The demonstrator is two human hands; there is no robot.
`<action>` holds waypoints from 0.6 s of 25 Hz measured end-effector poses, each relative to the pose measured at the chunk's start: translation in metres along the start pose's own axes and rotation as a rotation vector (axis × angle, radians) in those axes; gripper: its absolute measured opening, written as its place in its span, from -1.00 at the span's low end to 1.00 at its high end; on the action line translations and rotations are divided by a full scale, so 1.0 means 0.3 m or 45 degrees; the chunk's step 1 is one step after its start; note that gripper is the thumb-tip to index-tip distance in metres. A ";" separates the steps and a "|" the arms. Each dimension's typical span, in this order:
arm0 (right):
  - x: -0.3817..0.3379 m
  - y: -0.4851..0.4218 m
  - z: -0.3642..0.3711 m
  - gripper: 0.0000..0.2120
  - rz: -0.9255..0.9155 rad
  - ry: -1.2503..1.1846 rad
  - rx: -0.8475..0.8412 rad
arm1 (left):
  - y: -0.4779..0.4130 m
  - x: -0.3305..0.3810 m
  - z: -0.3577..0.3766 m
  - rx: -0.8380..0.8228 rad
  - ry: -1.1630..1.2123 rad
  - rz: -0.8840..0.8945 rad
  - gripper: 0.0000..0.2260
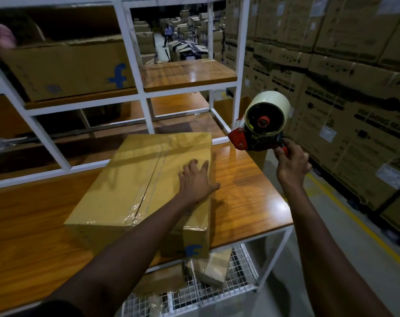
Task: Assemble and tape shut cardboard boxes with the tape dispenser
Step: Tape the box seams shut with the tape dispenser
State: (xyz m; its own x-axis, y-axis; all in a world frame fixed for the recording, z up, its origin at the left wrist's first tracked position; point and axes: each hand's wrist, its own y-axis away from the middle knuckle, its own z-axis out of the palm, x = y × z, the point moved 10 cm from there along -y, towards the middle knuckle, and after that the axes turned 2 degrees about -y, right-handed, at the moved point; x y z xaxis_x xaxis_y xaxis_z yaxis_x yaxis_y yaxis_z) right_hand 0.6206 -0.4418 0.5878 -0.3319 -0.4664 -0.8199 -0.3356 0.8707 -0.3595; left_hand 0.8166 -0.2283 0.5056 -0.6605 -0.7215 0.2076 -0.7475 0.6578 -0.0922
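A closed cardboard box (130, 179) lies on the wooden table (240, 193), with clear tape running along its top seam and down the near end. My left hand (195, 177) rests flat on the box's right top, fingers spread. My right hand (290, 161) grips the handle of a red and black tape dispenser (260, 126), held in the air above the table's right edge. The dispenser carries a pale roll of tape and is apart from the box.
A white metal shelf frame (146, 106) stands behind the box, holding a larger cardboard box (68, 69) on the upper left. A wire basket (217, 284) under the table holds cardboard scraps. Stacked cartons (343, 88) form a wall on the right. A person (168, 34) stands far back.
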 end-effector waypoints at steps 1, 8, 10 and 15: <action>-0.012 0.011 0.017 -0.70 0.010 -0.016 -0.009 | -0.022 -0.024 0.038 -0.152 -0.087 -0.068 -0.10; -0.098 0.075 0.088 -0.66 0.006 -0.065 -0.068 | 0.206 0.025 0.079 -0.454 -0.231 0.386 -0.15; -0.118 0.093 0.112 -0.65 0.017 -0.091 -0.088 | 0.334 -0.018 0.009 -0.435 -0.089 0.557 -0.24; -0.167 0.126 0.134 -0.65 -0.037 -0.078 -0.111 | 0.401 -0.205 -0.135 -0.177 -0.447 0.275 -0.48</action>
State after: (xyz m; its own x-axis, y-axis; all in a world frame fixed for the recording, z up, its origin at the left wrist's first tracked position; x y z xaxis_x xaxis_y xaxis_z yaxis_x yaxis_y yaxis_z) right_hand 0.6599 -0.3793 0.5974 -0.2672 -0.4787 -0.8363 -0.4209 0.8387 -0.3455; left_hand 0.7703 -0.0959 0.5212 -0.8024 -0.5782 -0.1481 -0.5890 0.8072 0.0396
